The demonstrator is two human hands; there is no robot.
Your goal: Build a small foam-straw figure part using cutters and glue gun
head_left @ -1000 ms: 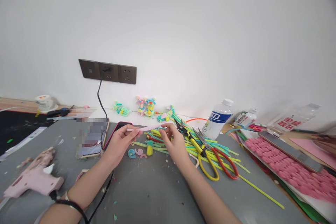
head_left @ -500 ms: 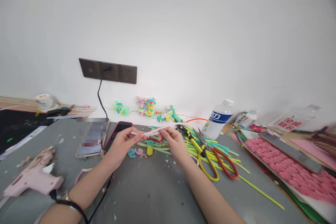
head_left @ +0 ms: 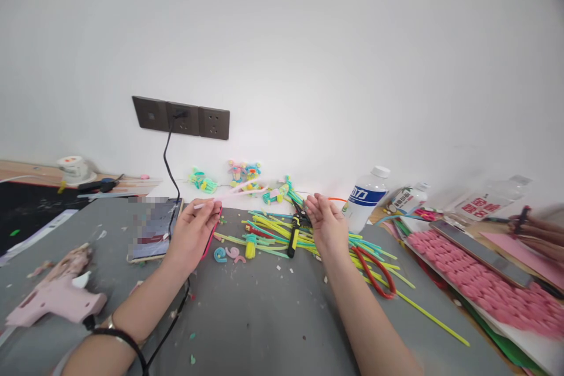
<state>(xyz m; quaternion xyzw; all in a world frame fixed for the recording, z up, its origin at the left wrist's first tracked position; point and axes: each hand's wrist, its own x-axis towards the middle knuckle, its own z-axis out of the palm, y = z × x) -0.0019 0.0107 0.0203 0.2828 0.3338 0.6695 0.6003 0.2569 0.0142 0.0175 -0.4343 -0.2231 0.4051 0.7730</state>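
Observation:
My left hand (head_left: 192, 230) is closed in a pinch on the near end of a long pale pink straw (head_left: 238, 192), which slants up and to the right over the table. My right hand (head_left: 326, 221) rests palm down on the pile of green, yellow and blue straws (head_left: 268, 228). Its fingers are stretched forward and hold nothing I can see. Just left of it lie black snips with a yellow handle (head_left: 292, 236). Red scissor handles (head_left: 375, 273) stick out to the right of my wrist.
A phone (head_left: 154, 228) lies left of my left hand, and a pink glue gun (head_left: 57, 296) sits at the near left with its cable running to the wall socket (head_left: 181, 118). A water bottle (head_left: 365, 195), small straw figures (head_left: 243, 171) and pink sheets (head_left: 476, 282) stand right and behind.
My right hand has let go of the pink straw and moved right onto the straw pile. My left hand has kept the straw and shifted left. The snips now point toward me.

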